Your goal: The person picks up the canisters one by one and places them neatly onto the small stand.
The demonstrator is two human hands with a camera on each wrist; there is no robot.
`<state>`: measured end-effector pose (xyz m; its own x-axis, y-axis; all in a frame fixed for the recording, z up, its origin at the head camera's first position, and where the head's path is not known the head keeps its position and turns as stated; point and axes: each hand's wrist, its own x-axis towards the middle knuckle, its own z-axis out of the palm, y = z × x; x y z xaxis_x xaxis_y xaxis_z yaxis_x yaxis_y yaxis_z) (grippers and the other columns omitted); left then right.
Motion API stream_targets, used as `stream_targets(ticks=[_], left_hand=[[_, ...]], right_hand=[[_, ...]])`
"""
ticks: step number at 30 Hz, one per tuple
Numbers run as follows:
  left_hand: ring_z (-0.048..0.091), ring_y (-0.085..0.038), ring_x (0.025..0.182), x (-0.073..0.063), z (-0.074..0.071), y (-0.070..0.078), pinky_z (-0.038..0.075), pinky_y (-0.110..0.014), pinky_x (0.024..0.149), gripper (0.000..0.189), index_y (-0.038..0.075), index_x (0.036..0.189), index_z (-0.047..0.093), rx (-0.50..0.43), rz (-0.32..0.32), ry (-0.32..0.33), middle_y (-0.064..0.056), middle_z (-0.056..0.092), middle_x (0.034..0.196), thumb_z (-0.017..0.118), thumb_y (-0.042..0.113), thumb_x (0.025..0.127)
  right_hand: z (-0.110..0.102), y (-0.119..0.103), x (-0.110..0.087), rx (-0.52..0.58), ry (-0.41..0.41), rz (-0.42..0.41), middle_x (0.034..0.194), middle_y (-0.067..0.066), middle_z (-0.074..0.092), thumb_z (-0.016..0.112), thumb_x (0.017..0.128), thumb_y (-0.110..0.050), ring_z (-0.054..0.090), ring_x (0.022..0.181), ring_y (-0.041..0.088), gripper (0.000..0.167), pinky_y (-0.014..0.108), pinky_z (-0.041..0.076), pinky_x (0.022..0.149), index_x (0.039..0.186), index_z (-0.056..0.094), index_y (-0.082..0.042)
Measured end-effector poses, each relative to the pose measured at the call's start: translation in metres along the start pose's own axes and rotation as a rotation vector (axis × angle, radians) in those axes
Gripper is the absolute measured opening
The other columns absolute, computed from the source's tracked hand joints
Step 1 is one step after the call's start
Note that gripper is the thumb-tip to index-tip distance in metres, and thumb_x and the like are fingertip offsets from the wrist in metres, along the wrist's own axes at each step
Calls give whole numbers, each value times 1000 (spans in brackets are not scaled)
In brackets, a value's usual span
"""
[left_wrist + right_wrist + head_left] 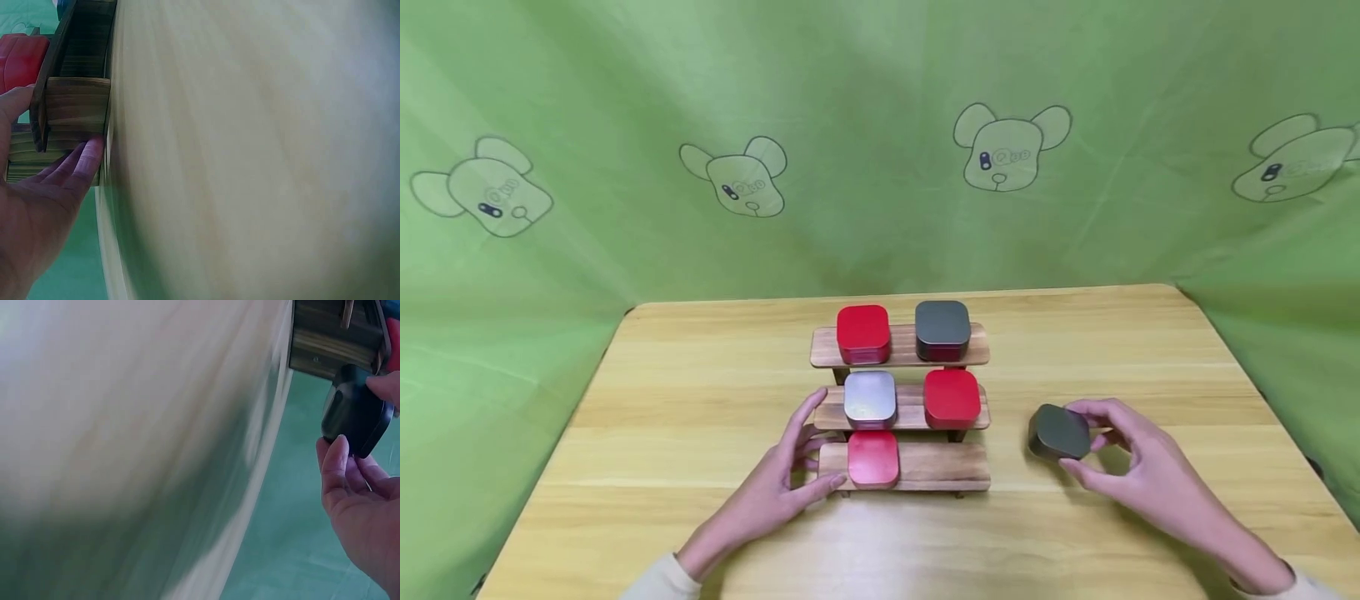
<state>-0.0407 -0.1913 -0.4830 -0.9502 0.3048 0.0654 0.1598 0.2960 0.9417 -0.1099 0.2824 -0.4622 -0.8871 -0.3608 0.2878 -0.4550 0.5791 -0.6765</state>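
A three-step wooden display stand is on the table, bearing small square tins with rounded corners. My left hand holds its left end, the thumb at the bottom step's front and the fingers against the side, as the left wrist view also shows on the stand. My right hand pinches a dark grey tin to the right of the stand, apart from it. Seen from the right wrist, the dark tin sits tilted between thumb and fingertips. A red tin stands on the bottom step's left half.
The middle step carries a silver tin on the left and a red tin on the right. On the top step are another red tin and another dark grey tin. Green cloth hangs around the wooden table.
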Motion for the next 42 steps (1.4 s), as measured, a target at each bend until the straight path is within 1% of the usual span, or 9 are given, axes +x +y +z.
stream_targets(ticks=[2,7,16,18,24,26,32,38,42], left_hand=[[59,-36,140,-1,0,0,59,-39,106,109,43,175,11,-2,-1,1,-23,42,167,85,22,99],[58,-37,141,-1,1,0,58,-40,106,109,42,175,10,-8,5,-1,-24,40,168,85,21,99],[57,-40,141,-1,0,-1,57,-40,108,110,43,175,9,-1,-8,7,-22,26,175,85,21,98],[57,-39,142,-1,1,-1,57,-40,108,110,43,175,9,-6,-4,5,-22,28,174,85,20,98],[59,-34,141,0,2,-1,59,-40,105,108,42,175,10,-13,1,-11,-22,49,163,84,20,100],[59,-34,141,0,2,-1,59,-40,105,108,43,175,10,-9,-6,-7,-22,50,162,84,21,100],[58,-37,141,0,0,2,58,-40,106,109,42,175,10,-8,-1,3,-24,41,168,85,20,99],[57,-38,142,1,0,2,57,-40,108,110,41,176,10,-5,10,4,-20,27,175,85,19,98],[57,-39,141,-1,1,1,58,-40,107,109,39,176,10,0,5,2,-20,26,175,85,20,99]], right_hand=[[4,-4,-2,12,-6,-17,120,-3,71,103,71,-3,64,90,9,75,7,52,87,137,70,-16],[10,-14,-5,31,-12,-58,119,-7,69,104,68,-2,65,91,9,79,9,52,90,138,70,-17],[18,-32,-6,50,-26,-119,123,-8,68,105,68,-2,65,91,8,82,10,52,88,140,68,-20],[20,-35,-5,52,-34,-135,124,-8,67,104,68,-2,65,91,8,83,10,52,89,141,68,-20],[28,-42,-5,68,-60,-165,126,-9,67,104,69,-3,65,93,7,85,11,52,91,143,66,-21],[32,-45,-4,77,-66,-183,127,-8,67,104,69,-3,65,94,8,85,11,52,92,144,66,-19],[39,-53,2,87,-75,-232,131,-9,66,103,69,-2,65,97,7,85,14,55,88,143,66,-19],[41,-59,2,93,-94,-232,133,-12,65,102,71,-3,65,101,6,83,18,57,87,144,66,-19],[45,-60,0,99,-110,-260,135,-11,65,101,72,-4,64,103,6,82,18,57,88,144,65,-16]])
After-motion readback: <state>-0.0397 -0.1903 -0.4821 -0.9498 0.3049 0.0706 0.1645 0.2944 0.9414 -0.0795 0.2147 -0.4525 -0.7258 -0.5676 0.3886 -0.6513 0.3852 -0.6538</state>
